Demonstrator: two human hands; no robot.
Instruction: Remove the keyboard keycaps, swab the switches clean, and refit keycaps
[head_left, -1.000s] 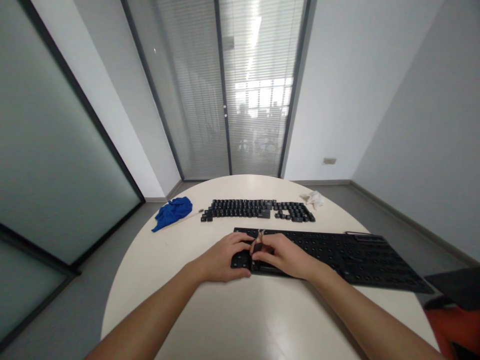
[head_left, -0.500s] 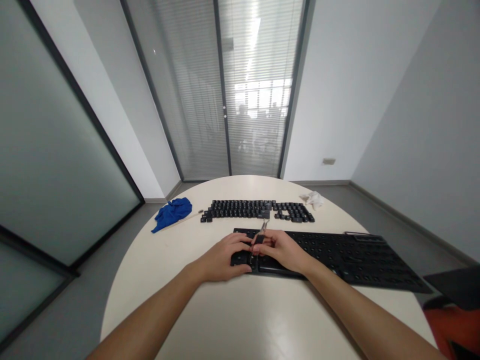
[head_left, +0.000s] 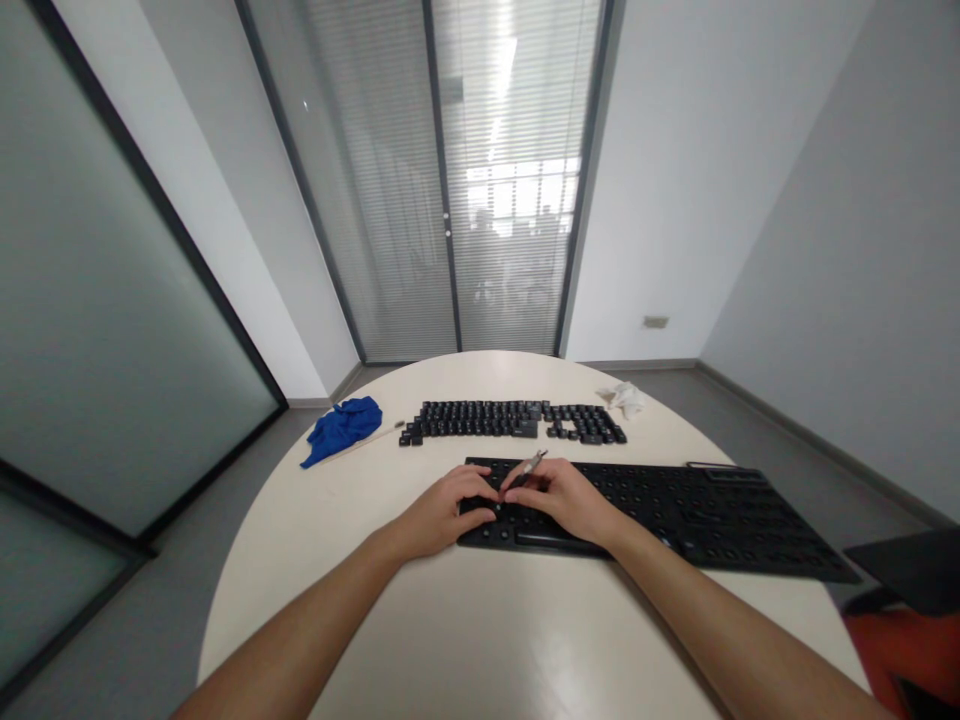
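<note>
A black keyboard (head_left: 712, 515) lies across the right half of the table, most of its keycaps off and its small key posts showing. My right hand (head_left: 559, 495) is over its left part, closed on a slim keycap puller (head_left: 531, 468) with a dark grip and metal ends. The puller slants, one metal end up to the right; its lower end is hidden by the fingers. At the keyboard's left end rests my left hand (head_left: 450, 510), its fingers bent and thumb apart, with nothing visible in it. Both hands' fingertips are close together.
Behind the keyboard, loose black keycaps (head_left: 480, 418) lie in rows in layout order. A blue cloth (head_left: 345, 428) and a thin stick with a brush-like tip (head_left: 399, 425) are at left. Crumpled white tissue (head_left: 626, 400) sits at the far right of the round white table (head_left: 480, 620).
The keycap puller has tilted over to the right and lower in my right hand. My left hand has shifted slightly, its thumb moving up onto the keyboard.
</note>
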